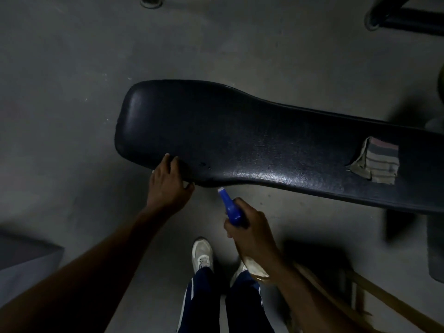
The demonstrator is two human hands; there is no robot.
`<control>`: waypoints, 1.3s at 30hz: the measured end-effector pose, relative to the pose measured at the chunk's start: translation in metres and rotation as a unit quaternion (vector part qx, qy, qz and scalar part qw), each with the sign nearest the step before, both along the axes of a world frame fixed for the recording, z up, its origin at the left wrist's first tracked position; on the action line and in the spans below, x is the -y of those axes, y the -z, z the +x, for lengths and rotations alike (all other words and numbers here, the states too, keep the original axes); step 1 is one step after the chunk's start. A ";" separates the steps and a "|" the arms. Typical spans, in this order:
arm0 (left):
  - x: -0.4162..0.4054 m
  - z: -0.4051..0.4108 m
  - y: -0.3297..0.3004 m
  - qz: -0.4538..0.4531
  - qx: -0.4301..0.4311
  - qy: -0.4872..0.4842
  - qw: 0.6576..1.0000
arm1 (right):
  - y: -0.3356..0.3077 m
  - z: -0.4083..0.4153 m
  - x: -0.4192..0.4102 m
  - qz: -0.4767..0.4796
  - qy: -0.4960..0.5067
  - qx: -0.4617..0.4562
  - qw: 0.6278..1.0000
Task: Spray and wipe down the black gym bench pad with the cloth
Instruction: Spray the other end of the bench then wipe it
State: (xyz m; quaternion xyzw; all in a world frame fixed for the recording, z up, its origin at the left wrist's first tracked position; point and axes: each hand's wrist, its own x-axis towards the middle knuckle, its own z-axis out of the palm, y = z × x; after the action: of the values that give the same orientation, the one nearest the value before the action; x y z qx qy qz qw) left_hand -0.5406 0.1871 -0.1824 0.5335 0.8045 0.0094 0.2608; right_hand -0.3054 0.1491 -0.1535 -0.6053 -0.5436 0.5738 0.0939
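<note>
Left hand (169, 182) grips the bench pad (240, 131) edge, steadying it. Right hand (252, 230) clutches the spray bottle (231, 209), nozzle aimed at the pad.

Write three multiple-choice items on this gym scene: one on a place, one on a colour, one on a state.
1. Where does the folded striped cloth lie?
A) on a chair
B) on the black padded bench pad
C) in a hand

2. What colour is the head of the plastic spray bottle?
A) red
B) green
C) blue

3. What does the left hand do?
A) holds the pad's near edge
B) wipes with the cloth
C) hangs idle

Answers:
1 B: the cloth sits on the pad's right part.
2 C: the blue nozzle sticks out of the right hand towards the pad.
3 A: its fingers lie over the pad's rim.
</note>
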 end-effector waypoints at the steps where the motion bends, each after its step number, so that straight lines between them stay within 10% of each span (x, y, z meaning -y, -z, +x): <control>1: 0.003 -0.002 0.000 -0.006 -0.001 -0.009 1.000 | -0.001 -0.004 -0.002 -0.002 -0.002 -0.002 1.000; 11: 0.006 0.000 -0.001 -0.042 -0.004 -0.005 0.999 | -0.006 0.008 -0.061 0.041 0.171 0.003 0.984; 26: 0.003 -0.013 -0.002 -0.033 -0.009 -0.012 0.999 | -0.013 -0.045 -0.085 0.102 0.017 -0.006 0.995; 39: 0.007 -0.047 -0.002 -0.044 0.004 0.004 0.999 | -0.014 -0.048 -0.107 0.091 0.183 0.006 0.979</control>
State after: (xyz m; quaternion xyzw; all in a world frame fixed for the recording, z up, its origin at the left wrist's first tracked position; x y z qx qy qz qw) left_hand -0.5876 0.1806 -0.1801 0.5249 0.8008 -0.0253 0.2874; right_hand -0.3531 0.2560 -0.1395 -0.6869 -0.4745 0.4912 0.2485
